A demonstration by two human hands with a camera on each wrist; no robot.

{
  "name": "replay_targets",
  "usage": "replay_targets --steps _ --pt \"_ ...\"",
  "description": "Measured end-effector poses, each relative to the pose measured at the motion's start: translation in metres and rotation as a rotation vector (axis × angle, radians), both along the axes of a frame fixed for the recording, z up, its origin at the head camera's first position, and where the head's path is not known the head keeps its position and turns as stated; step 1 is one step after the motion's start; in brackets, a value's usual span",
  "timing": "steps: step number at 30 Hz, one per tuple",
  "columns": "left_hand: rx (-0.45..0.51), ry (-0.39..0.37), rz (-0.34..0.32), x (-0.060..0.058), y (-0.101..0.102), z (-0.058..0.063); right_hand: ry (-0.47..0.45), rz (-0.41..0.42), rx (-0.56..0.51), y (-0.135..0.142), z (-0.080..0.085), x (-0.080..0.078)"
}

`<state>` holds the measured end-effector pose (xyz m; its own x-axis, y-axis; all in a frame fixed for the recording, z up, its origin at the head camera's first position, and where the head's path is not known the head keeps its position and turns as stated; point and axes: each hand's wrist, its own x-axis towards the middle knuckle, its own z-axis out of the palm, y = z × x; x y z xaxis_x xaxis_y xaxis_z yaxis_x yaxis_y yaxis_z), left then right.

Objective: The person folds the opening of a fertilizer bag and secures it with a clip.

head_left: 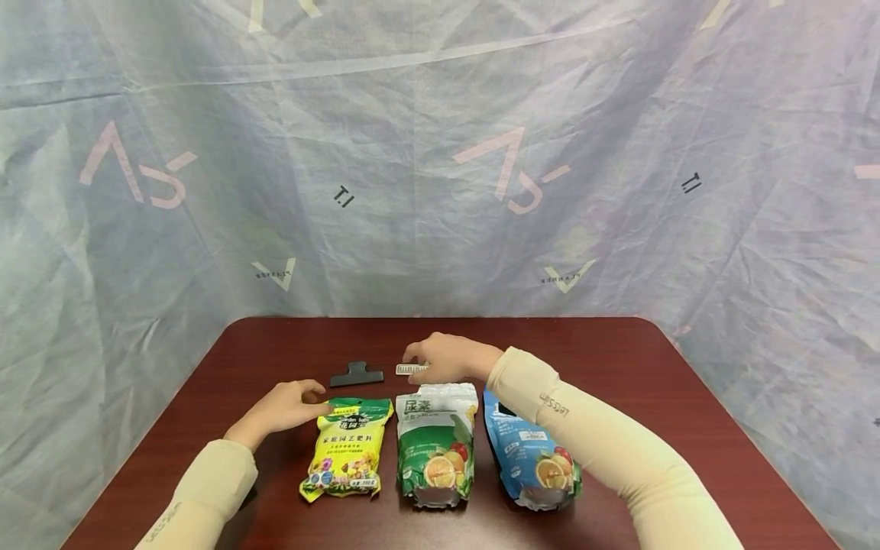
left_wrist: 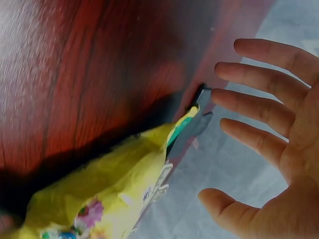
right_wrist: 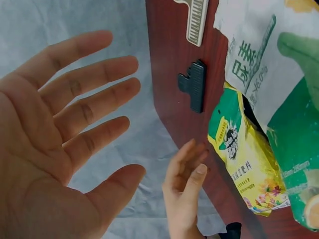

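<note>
Nearest the wearer, the green-and-white urea bag (head_left: 429, 447) sat on the table (head_left: 571, 336), the yellow gardening-fertilizer bag (head_left: 347, 451) just to its left and the blue bag (head_left: 525, 443) to its right, partly behind the right forearm. The left hand (head_left: 285, 405), holding nothing, its fingers relaxed, hovered by the yellow bag's top, left of the urea bag. Beyond and left of the urea bag lay the black clip (head_left: 357, 374). The white clip (head_left: 410, 370) lay just beyond the urea bag's top, under the right hand (head_left: 450, 357), empty with fingers extended; contact was hard to judge. A careful grasp there probably called for pinching the clip's long edges, wrist clear of the urea bag's crumpled top.
</note>
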<state>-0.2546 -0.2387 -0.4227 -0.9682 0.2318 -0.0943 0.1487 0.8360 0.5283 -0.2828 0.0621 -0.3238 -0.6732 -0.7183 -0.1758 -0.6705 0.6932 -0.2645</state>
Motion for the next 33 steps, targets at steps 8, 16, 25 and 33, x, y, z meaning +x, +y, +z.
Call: replay_targets --steps 8,16,25,33 --pt "-0.026 -0.023 0.000 -0.003 -0.004 0.001 0.001 0.011 0.045 -0.019 -0.008 -0.005" --pt "-0.045 -0.055 -0.008 -0.007 -0.007 -0.001 -0.030 -0.010 0.074 -0.041 -0.023 -0.011" --pt "-0.019 -0.058 -0.025 -0.016 -0.006 -0.006 -0.024 0.005 0.123 -0.063 -0.035 -0.014" --pt "0.030 -0.070 -0.088 -0.021 -0.007 -0.015 -0.067 0.008 0.139 -0.074 -0.041 -0.016"
